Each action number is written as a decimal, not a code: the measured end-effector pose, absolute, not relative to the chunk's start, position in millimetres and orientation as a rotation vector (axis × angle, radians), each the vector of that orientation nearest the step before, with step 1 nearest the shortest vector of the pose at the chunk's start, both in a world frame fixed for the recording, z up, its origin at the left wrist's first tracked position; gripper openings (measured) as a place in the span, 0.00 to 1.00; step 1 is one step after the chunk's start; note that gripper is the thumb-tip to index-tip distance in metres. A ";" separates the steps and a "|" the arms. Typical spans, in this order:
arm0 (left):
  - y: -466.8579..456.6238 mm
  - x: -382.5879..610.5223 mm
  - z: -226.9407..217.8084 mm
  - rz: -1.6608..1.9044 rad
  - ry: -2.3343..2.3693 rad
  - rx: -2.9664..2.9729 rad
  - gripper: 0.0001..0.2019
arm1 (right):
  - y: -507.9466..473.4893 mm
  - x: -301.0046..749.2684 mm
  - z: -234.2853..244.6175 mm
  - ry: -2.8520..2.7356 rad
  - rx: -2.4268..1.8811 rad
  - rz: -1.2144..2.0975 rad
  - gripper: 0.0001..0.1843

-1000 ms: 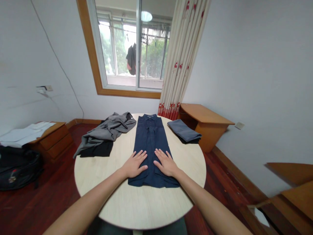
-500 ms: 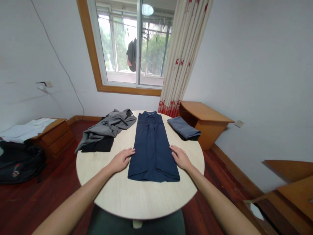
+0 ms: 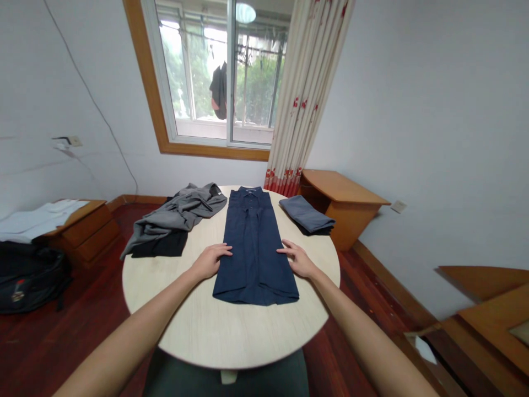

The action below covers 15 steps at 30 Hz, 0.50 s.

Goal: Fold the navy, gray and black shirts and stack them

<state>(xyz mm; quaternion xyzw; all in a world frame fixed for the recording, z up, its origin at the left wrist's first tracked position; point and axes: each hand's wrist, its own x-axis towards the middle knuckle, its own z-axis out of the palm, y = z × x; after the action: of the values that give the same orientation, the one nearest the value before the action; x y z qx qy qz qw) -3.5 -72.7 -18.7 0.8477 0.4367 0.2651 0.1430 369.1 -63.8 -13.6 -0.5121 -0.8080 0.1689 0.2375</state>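
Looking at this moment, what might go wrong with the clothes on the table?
1. The dark blue shirt may be pulled crooked: the left hand and right hand are at its opposite long sides, so an uneven tug could skew it.
2. The loose grey garment reaches the left rim of the table, so a knock might make it slide off.

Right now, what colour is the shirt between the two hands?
The shirt is dark navy blue, best seen in the head view.
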 end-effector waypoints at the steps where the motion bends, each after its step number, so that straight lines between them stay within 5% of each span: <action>1: -71.2 -0.7 -17.4 0.758 1.292 2.446 0.16 | -63.9 366.1 -14.2 -2.183 -1.393 0.438 0.19; 9: -108.2 -10.7 -3.9 0.673 1.183 2.477 0.23 | -98.8 362.6 -10.2 -2.099 -1.096 0.635 0.20; 15: -146.6 -21.3 70.6 0.459 0.763 2.194 0.15 | -132.5 358.4 60.7 -2.258 -0.748 1.092 0.22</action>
<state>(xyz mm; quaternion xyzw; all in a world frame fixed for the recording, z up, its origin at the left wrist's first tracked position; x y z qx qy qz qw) -21.3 -146.6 70.6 0.8582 0.2984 0.1794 0.3773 358.4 -132.5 60.7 -0.2761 -0.8333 0.4029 0.2591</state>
